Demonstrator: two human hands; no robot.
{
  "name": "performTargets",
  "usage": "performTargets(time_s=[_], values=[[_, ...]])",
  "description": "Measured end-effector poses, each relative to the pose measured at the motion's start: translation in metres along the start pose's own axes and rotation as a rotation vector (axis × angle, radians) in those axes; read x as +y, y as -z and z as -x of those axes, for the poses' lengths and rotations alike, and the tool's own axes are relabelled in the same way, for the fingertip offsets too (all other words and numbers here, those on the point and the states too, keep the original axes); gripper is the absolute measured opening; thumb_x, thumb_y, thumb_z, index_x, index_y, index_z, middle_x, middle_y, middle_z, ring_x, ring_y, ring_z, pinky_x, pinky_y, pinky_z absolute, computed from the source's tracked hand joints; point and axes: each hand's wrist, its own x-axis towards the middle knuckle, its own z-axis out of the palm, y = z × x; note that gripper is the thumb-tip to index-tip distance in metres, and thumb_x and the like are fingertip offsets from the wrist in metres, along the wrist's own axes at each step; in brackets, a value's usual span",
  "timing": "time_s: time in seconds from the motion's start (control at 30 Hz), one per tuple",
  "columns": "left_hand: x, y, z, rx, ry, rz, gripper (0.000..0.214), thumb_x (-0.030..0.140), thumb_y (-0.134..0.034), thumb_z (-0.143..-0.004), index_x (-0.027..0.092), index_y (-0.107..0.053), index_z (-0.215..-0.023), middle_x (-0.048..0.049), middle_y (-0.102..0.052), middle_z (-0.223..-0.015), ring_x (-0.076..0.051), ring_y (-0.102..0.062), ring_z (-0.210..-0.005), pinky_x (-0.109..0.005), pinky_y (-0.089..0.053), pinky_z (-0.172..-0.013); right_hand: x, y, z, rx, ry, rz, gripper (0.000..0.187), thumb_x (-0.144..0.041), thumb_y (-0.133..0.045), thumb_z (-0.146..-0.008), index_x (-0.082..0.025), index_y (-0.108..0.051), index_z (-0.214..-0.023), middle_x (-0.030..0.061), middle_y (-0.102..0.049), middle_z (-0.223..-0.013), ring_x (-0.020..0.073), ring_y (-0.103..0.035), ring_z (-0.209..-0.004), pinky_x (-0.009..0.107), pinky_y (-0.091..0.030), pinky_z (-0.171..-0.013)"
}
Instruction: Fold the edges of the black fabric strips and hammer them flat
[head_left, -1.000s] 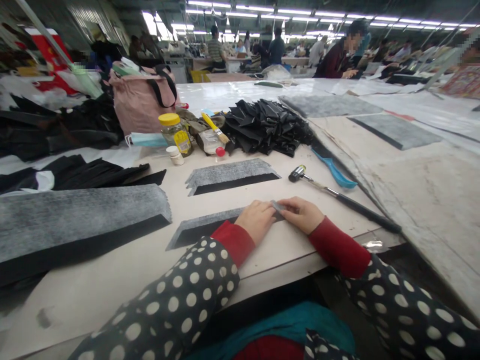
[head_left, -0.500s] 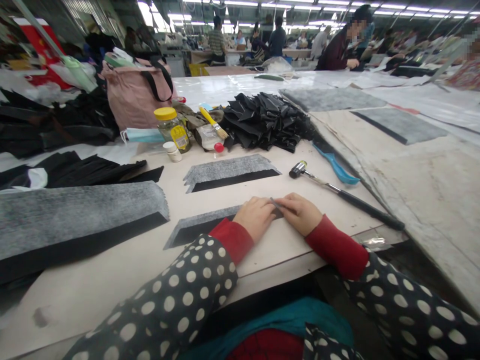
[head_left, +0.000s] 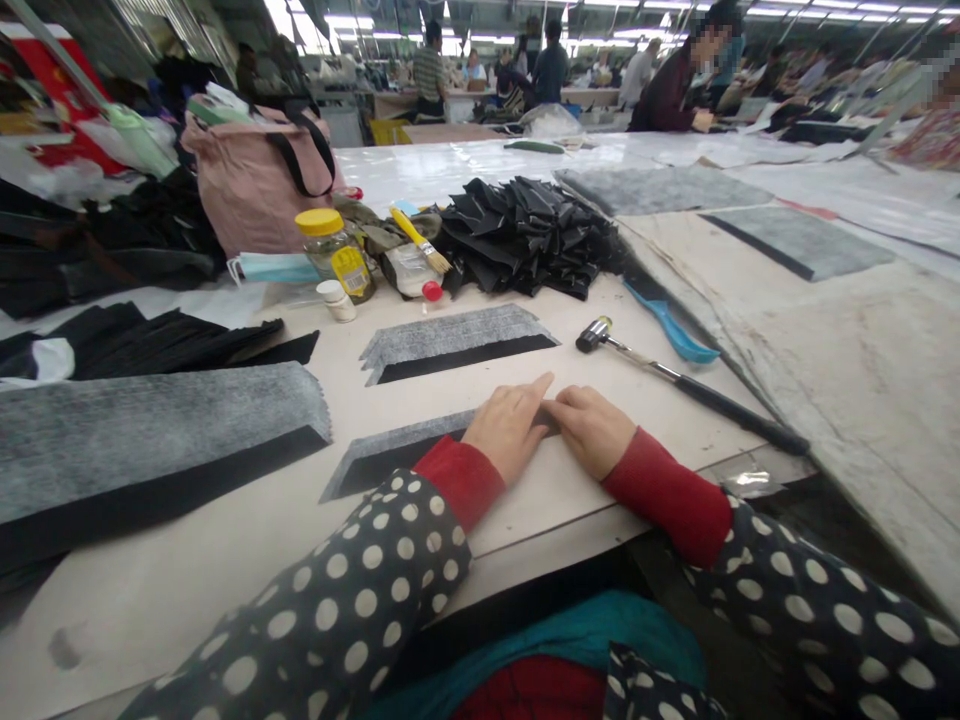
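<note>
left hand: flat on felt strip | right hand: likewise (almost touching)

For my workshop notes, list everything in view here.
grey-and-black strip: 1, grey over black, under the hands
smaller strip: 1, grey over black, beyond the hands
wide strip: 1, grey over black, table's left
black pile: 1, black folded pieces, far edge of table
jar: 1, clear, yellow lid, left of the pile
brush: 1, yellow handle, beside the jar
mallet: 1, black handle, right of the hands
scraper: 1, blue, beyond the mallet
bag: 1, pink, black straps, far left
table: 1, cream, under all these
co-worker: 1, dark red top, far right
left hand: 1, flat on the strip
right hand: 1, flat, fingertips at the strip's end
sleeves: 2, black with white dots, red cuffs
</note>
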Motion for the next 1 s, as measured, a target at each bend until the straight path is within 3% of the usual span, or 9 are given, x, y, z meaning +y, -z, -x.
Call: performTargets(time_s=[0.17,0.37,0.53,0.7,0.83,1.0], values=[[0.005,0.003,-0.002,-0.112,0.012,-0.112,0.058,0.021,-0.042,-0.084,0.018,-0.016,-0.135,-0.0055,-0.052,-0.117,-0.022,-0.041,-0.107,-0.039,-0.036,-0.085,-0.001,-0.001,0.002,-0.012,-0.01,0.046,0.034,-0.011,-0.038,-0.08,-0.008,-0.058,-0.107,0.0127,-0.056,-0.087,0.0224,-0.046,-0.076,0.037,-0.043,-0.073],[0.005,0.004,-0.002,-0.119,0.032,-0.166,0.057,0.024,-0.043,-0.084,0.014,-0.018,-0.134,-0.0067,-0.054,-0.116,-0.023,-0.039,-0.11,-0.04,-0.034,-0.085,0.015,-0.007,0.017,0.167,-0.096,-0.317,0.028,-0.02,-0.043,-0.081,-0.013,-0.061,-0.102,0.0078,-0.057,-0.08,0.0169,-0.053,-0.075,0.031,-0.045,-0.07],[0.005,0.003,0.0,-0.105,-0.003,-0.198,0.049,0.024,-0.044,-0.084,0.018,-0.029,-0.131,-0.0042,-0.056,-0.115,-0.024,-0.04,-0.107,-0.041,-0.035,-0.083,0.015,-0.002,0.026,0.189,-0.221,-0.402,0.024,-0.024,-0.046,-0.08,-0.015,-0.063,-0.094,0.0037,-0.057,-0.071,0.0126,-0.052,-0.061,0.026,-0.044,-0.058],[0.003,0.002,0.002,-0.058,-0.064,-0.248,0.034,0.024,-0.042,-0.086,0.024,-0.044,-0.12,-0.0008,-0.053,-0.118,-0.022,-0.041,-0.105,-0.039,-0.036,-0.08,0.012,-0.005,0.027,0.22,-0.149,-0.343,0.025,-0.018,-0.045,-0.079,-0.015,-0.063,-0.096,0.0053,-0.059,-0.075,0.014,-0.055,-0.068,0.028,-0.046,-0.063],[0.003,0.002,0.002,-0.049,-0.09,-0.281,0.03,0.025,-0.039,-0.087,0.026,-0.047,-0.116,0.0014,-0.053,-0.118,-0.021,-0.041,-0.104,-0.039,-0.036,-0.078,0.013,-0.009,0.028,0.266,-0.064,-0.281,0.024,-0.014,-0.043,-0.079,-0.013,-0.063,-0.093,0.007,-0.059,-0.077,0.016,-0.055,-0.073,0.029,-0.047,-0.067],[0.002,0.002,0.002,-0.033,-0.112,-0.296,0.027,0.025,-0.04,-0.087,0.026,-0.05,-0.112,0.0032,-0.054,-0.117,-0.021,-0.042,-0.103,-0.038,-0.035,-0.076,0.011,-0.008,0.028,0.23,0.008,-0.17,0.027,-0.011,-0.04,-0.079,-0.01,-0.063,-0.093,0.009,-0.058,-0.077,0.018,-0.053,-0.073,0.031,-0.047,-0.067]])
